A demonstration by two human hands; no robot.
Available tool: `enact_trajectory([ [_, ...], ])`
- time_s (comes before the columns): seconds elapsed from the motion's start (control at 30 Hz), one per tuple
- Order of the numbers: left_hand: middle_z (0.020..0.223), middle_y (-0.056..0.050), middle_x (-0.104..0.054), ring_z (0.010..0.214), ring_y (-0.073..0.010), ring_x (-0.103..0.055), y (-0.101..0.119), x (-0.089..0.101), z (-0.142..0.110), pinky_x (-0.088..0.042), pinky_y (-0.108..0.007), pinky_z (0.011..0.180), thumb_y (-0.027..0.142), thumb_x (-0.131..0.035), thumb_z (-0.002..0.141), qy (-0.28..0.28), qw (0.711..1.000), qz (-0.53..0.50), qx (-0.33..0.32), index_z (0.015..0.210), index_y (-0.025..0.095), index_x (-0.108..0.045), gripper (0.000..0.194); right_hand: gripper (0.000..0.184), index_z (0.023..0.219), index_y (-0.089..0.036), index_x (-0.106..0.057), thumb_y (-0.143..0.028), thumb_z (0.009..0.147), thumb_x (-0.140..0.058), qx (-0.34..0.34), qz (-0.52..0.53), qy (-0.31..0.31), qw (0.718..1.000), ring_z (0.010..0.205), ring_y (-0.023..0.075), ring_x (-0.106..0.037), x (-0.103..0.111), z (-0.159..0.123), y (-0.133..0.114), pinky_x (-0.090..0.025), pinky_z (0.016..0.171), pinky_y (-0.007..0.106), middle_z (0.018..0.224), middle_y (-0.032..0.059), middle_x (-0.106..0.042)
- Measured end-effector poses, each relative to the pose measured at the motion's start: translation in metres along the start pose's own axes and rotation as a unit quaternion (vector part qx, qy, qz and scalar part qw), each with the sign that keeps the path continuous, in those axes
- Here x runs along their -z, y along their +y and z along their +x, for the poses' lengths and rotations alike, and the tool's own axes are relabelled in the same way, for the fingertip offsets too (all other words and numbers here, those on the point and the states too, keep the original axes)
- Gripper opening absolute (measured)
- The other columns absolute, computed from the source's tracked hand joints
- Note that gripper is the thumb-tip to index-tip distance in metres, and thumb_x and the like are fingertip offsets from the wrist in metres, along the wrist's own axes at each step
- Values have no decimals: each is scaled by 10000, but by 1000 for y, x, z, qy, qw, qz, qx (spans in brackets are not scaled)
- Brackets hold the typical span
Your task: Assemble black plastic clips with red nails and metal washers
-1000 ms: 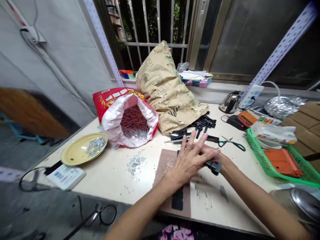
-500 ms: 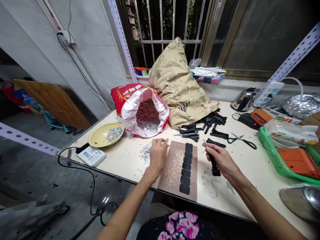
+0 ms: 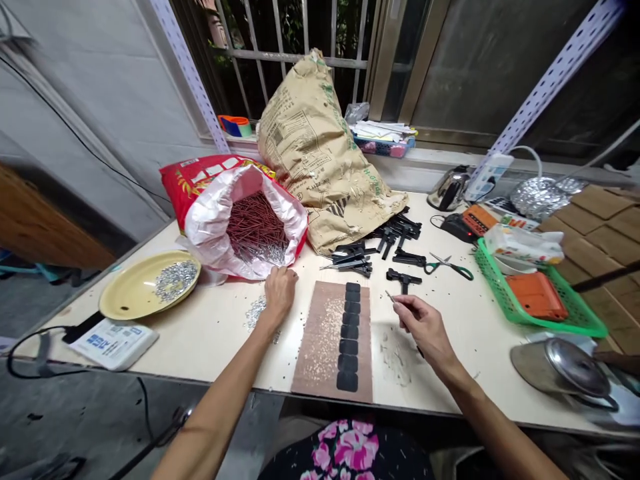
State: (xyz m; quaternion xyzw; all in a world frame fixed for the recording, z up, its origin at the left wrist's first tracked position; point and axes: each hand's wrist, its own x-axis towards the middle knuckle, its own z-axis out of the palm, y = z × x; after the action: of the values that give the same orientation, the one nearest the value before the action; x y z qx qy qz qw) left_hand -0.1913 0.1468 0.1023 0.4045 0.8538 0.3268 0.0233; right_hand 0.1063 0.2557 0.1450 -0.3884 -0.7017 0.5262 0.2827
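My left hand [image 3: 280,293] has its fingers curled at the lip of a red and white bag [image 3: 200,220] lying on its side. Long reddish-brown screws or nails [image 3: 255,223] fill the bag, with silvery ones at its mouth. What those fingers hold, if anything, is hidden. Small shiny metal pieces [image 3: 255,312] lie beside that wrist. My right hand [image 3: 423,330] is closed on a thin metal pin [image 3: 390,295] and a mostly hidden black plastic part. Between the hands, a brown board [image 3: 320,360] carries pale specks and a column of black rounded squares [image 3: 349,347].
Black plastic parts [image 3: 400,230] lie by a paper sack [image 3: 310,153]. Green-handled scissors [image 3: 449,265] are nearby. A yellow dish [image 3: 120,287] of shiny pieces and a white box [image 3: 115,345] sit left; a green basket [image 3: 545,310] and lidded metal pot [image 3: 550,367] sit right.
My left hand has moved from the board's left edge to the mouth of the red bag. My right hand has turned, hiding most of the black part. The view has shifted right.
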Motion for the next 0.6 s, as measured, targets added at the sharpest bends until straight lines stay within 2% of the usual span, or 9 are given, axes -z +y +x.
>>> enact_trajectory([
  [0.07, 849, -110, -643, 892, -247, -543, 11, 6, -5, -420, -348, 772, 290, -497, 834, -3, 999, -49, 16, 817, 153, -663, 216, 292, 953, -171, -661, -425, 842, -568, 57, -38, -4, 998, 646, 146, -559, -6, 2, -6, -463, 588, 272, 833, 52, -634],
  [0.13, 807, -83, -653, 743, -182, -582, 29, 13, -15, -458, -296, 682, 387, -485, 855, -32, 981, -181, 62, 888, 144, -655, 298, 218, 930, -198, -674, -370, 867, -556, 146, -72, -10, 987, 752, 171, -589, -16, 3, -17, -481, 677, 297, 880, 55, -640],
  [0.17, 773, -71, -649, 672, -154, -579, 40, 16, -21, -467, -275, 637, 425, -525, 833, -62, 940, -315, 115, 880, 132, -651, 322, 196, 935, -208, -675, -344, 879, -546, 189, -84, -18, 978, 796, 177, -593, -21, 4, -24, -482, 713, 304, 890, 54, -640],
  [0.2, 745, -56, -640, 629, -130, -572, 51, 19, -28, -473, -258, 615, 444, -604, 780, -93, 873, -449, 166, 856, 126, -649, 330, 187, 951, -214, -673, -323, 892, -533, 225, -95, -28, 969, 819, 177, -593, -27, 5, -31, -482, 731, 303, 893, 53, -637],
  [0.27, 703, -25, -625, 581, -93, -558, 71, 24, -41, -481, -222, 584, 400, -757, 650, -124, 745, -613, 232, 806, 117, -645, 341, 195, 993, -216, -664, -295, 914, -504, 273, -124, -48, 953, 804, 163, -590, -37, 8, -43, -482, 719, 282, 883, 50, -625],
  [0.3, 693, -16, -623, 570, -82, -556, 80, 26, -46, -485, -207, 575, 368, -796, 609, -126, 708, -649, 248, 793, 114, -646, 348, 204, 1009, -213, -660, -285, 922, -490, 290, -147, -55, 944, 788, 155, -587, -41, 10, -48, -479, 708, 269, 874, 48, -617],
  [0.33, 689, -11, -626, 565, -74, -556, 87, 27, -51, -491, -196, 570, 341, -817, 587, -124, 687, -668, 258, 787, 110, -648, 348, 214, 1021, -210, -658, -279, 929, -477, 302, -174, -58, 935, 772, 147, -582, -45, 12, -52, -474, 698, 257, 864, 46, -607],
  [0.43, 686, -14, -640, 570, -69, -566, 100, 29, -59, -513, -184, 575, 304, -827, 585, -117, 672, -684, 261, 774, 99, -659, 325, 233, 1019, -204, -660, -280, 942, -453, 323, -247, -54, 912, 745, 133, -567, -49, 16, -57, -453, 667, 229, 828, 38, -583],
  [0.6, 668, -26, -653, 574, -77, -581, 108, 27, -63, -529, -192, 586, 305, -821, 593, -116, 684, -675, 250, 727, 85, -670, 299, 239, 1002, -211, -666, -310, 944, -456, 332, -283, -38, 899, 725, 119, -558, -46, 15, -55, -426, 631, 205, 802, 23, -566],
])
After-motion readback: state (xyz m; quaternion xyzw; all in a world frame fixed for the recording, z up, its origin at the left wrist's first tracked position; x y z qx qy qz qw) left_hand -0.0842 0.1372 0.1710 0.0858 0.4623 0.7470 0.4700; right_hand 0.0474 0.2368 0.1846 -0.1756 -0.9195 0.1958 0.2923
